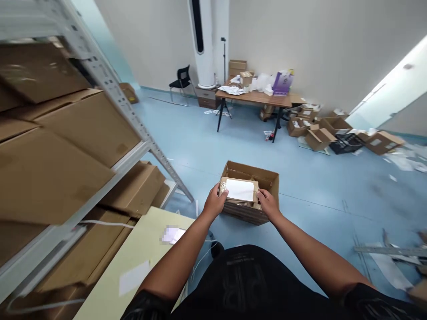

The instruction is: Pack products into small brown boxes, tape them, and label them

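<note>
Head view: small box (pixel 239 190) at 12 o'clock from my body, directly between my hands, above the near part of an open carton (pixel 247 214); whether it touches the near rim, I cannot tell. Its long axis runs roughly 9 to 3 o'clock. My left hand (pixel 215 200) grips the 9 o'clock end, thumb on top; my right hand (pixel 268 205) pinches the 3 o'clock end. Neither is nearer; the box spans the gap between them. Materials: box is flat, oblong brown cardboard, its upper face mostly under a smooth white label (pixel 243 192), with a shiny, mottled patch at 9 o'clock. Carton: deep, rectangular, brown cardboard. At 8 o'clock, a pale yellow tabletop (pixel 133 249), matte; at 10 o'clock, a perforated metal rack post (pixel 128 106).
</note>
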Demonstrator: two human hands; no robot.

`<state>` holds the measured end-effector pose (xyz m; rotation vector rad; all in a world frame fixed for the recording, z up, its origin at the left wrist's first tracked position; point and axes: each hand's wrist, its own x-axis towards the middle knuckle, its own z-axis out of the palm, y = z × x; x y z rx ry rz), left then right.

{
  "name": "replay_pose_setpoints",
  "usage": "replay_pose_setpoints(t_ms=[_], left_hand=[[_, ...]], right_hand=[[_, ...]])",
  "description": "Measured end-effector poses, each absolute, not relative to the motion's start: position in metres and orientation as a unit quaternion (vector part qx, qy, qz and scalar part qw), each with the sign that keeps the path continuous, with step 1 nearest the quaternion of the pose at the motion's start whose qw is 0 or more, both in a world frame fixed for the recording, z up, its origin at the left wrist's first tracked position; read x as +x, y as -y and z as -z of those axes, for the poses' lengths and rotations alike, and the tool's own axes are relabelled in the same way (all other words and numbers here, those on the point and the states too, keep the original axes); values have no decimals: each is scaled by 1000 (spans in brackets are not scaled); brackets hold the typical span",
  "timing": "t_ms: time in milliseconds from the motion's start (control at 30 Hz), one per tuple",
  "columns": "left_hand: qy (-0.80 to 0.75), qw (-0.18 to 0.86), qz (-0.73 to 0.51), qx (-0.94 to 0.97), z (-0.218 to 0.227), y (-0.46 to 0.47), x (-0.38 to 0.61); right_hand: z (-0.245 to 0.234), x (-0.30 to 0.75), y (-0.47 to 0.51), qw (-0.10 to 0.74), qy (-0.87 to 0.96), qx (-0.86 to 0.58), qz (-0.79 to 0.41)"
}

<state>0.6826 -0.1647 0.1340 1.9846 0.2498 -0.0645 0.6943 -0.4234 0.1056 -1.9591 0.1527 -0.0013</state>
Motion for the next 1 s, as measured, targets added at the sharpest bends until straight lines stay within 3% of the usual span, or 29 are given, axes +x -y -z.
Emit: replay_pose_setpoints(t_ms=[233,433,800,1000], left_hand=[[-14,547,101,831,-117,192,773],[-42,565,140,812,-96,202,787],[-250,562,28,788,-70,230,713],[-345,538,-53,767,-97,264,641]], right_hand=[[-116,729,454,496,-195,-846,8],[-88,744,488,469,-228,-852,-42],[-22,833,562,500,-65,-835,-219],[-23,866,547,475,27,-834,-278]])
